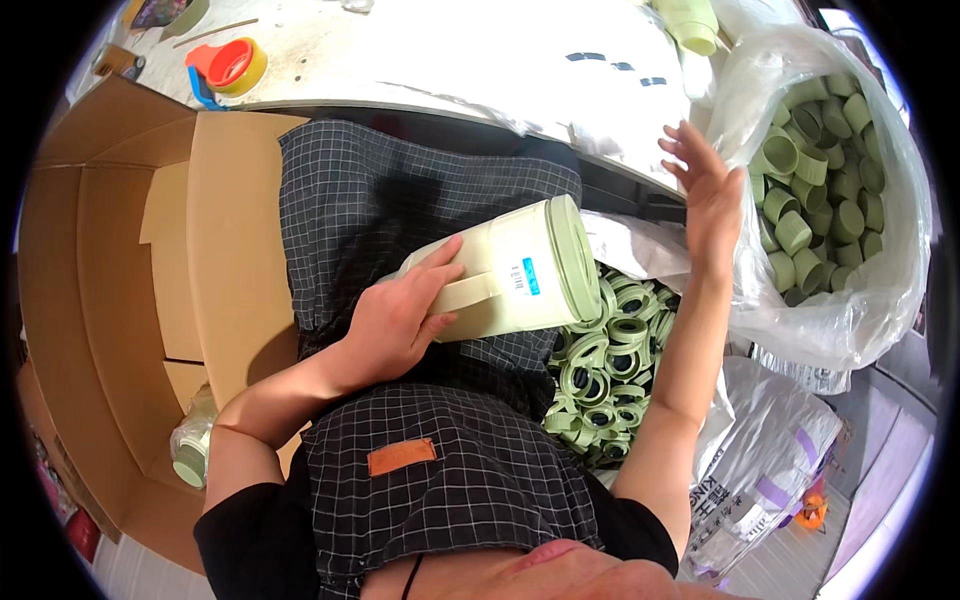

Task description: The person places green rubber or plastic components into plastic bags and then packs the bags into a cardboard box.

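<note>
Across my lap lies a large pale green lidded pitcher (pixel 480 250), tilted on its side with its lid (pixel 575 258) toward the right. A small white and blue barcode label is stuck to it. My left hand (pixel 400 315) grips the pitcher around the handle and body near its base. My right hand (pixel 708 190) is raised and empty, fingers spread, beside the clear plastic bag (pixel 735 110) at the right. Inside that bag are many green cup-shaped caps (pixel 795 230). Below my right forearm, a bag holds a heap of green lids with dark rings (pixel 610 370).
An open cardboard box (pixel 235 200) stands at my left, with a plastic-wrapped green-capped piece (pixel 190 455) in it. On the white table (pixel 420 50) ahead sit a tape roll with red and yellow parts (pixel 232 66) and another green container (pixel 690 25). A silvery bag (pixel 765 440) lies at lower right.
</note>
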Demonstrator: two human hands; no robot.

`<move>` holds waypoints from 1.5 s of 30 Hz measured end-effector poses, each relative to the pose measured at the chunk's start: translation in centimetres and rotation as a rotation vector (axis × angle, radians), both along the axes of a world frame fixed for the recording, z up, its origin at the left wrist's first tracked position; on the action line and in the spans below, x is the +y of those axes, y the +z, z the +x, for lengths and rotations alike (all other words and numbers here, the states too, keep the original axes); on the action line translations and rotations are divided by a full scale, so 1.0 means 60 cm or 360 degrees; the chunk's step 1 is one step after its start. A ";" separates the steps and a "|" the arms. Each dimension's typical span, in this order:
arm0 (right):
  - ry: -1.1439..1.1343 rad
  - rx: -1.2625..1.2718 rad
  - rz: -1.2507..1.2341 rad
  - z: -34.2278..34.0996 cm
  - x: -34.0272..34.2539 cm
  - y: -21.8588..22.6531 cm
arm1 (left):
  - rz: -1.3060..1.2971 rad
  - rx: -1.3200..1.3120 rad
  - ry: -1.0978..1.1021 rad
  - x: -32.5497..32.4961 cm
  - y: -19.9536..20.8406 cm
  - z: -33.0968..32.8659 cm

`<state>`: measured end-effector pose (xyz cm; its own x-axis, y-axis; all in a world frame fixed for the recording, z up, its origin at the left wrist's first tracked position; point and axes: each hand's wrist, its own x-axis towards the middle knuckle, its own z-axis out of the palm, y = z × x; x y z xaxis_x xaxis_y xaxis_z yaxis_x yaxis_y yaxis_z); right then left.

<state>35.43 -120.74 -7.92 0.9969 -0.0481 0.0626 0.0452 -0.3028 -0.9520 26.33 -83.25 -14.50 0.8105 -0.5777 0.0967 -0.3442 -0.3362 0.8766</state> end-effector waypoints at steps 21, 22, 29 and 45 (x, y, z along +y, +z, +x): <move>0.0369 -0.0391 -0.0580 -0.135 0.160 -0.063 | 0.0094 0.0315 0.0102 -0.003 0.007 0.025; 0.0349 -0.0246 -0.0586 -0.126 0.159 -0.059 | 0.0187 0.0261 0.0111 -0.011 0.019 0.011; 0.0210 0.0000 -0.0462 -0.111 0.168 -0.063 | 0.0174 0.0239 0.0108 -0.011 0.017 0.008; 0.0282 0.0069 -0.0122 -0.056 0.111 -0.069 | -0.0253 0.0638 0.0103 0.010 0.009 0.083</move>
<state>32.07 -114.10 -12.03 0.9912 0.1315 0.0159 0.0634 -0.3657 -0.9286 31.31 -82.64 -13.98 0.8360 -0.5279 -0.1495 0.0513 -0.1959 0.9793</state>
